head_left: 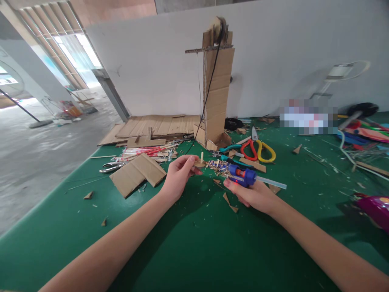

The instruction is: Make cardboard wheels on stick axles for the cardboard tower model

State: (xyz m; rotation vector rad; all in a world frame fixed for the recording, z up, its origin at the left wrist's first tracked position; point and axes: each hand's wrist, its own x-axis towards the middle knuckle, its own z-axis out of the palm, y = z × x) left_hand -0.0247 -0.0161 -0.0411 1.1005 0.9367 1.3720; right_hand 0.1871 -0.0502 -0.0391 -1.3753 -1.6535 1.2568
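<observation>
In the middle of the view, my right hand is wrapped round a blue hot glue gun. A translucent glue stick juts from its back, and its nozzle points left. My left hand pinches a small round cardboard piece with a short wooden stick standing up from it. The nozzle end lies close to this piece; whether they touch I cannot tell. Wood shavings or scraps show around the gun's front end.
A tall cardboard tower with a black cord stands behind my hands. Red-and-yellow-handled scissors and teal-handled pliers lie to its right. Cut cardboard and flat sheets are at left. A purple object sits far right.
</observation>
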